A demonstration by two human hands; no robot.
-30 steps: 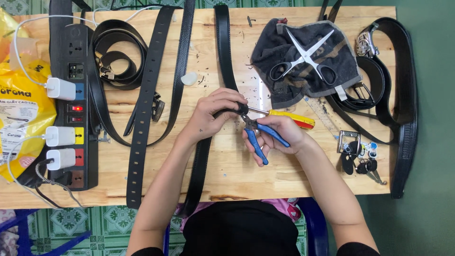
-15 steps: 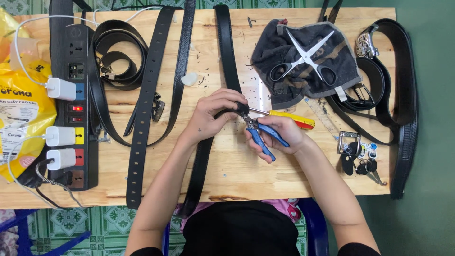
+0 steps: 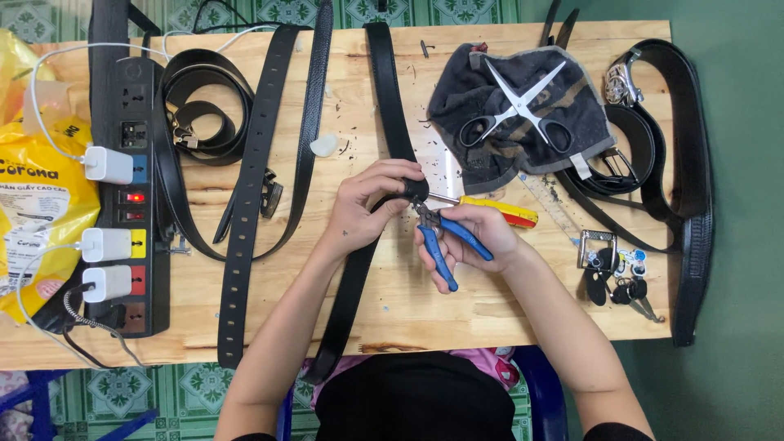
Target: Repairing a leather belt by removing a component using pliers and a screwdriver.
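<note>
My left hand (image 3: 367,204) pinches a long black leather belt (image 3: 390,106) that runs from the table's far edge down past the front edge. My right hand (image 3: 478,239) grips blue-handled pliers (image 3: 437,245), whose jaws meet the belt right at my left fingertips. A yellow-handled screwdriver (image 3: 498,210) lies just behind my right hand, partly hidden by it.
Scissors (image 3: 518,110) rest on a dark cloth (image 3: 490,151) at the back right. More black belts (image 3: 253,188) lie left and right, with a metal buckle (image 3: 594,247) and keys (image 3: 625,282). A black power strip (image 3: 131,196) with chargers and a yellow bag (image 3: 33,204) sit at left.
The hands stay at the same spot on the belt; the pliers have shifted only slightly in my right hand.
</note>
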